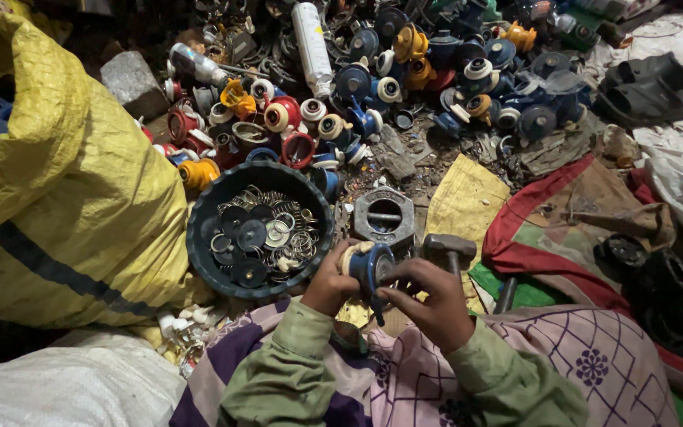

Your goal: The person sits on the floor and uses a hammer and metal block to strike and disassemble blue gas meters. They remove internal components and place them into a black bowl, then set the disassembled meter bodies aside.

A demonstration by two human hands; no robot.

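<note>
My left hand (327,283) and my right hand (430,304) both grip a small blue round part (370,267) with a cream cap, held just above my lap. My left hand holds its left side and the fingers of my right hand pinch its right edge. Directly left of my hands stands a dark round bowl (199,245) filled with several metal rings, springs and discs. Beyond the part sits a grey hexagonal metal block (384,215), and a hammer (450,251) lies to its right.
A heap of blue, red, yellow and cream round parts (405,87) covers the ground ahead. A full yellow sack (49,190) stands at left, dark sandals (650,87) at far right, black parts (658,285) on the red-edged cloth, a white sack (57,387) at lower left.
</note>
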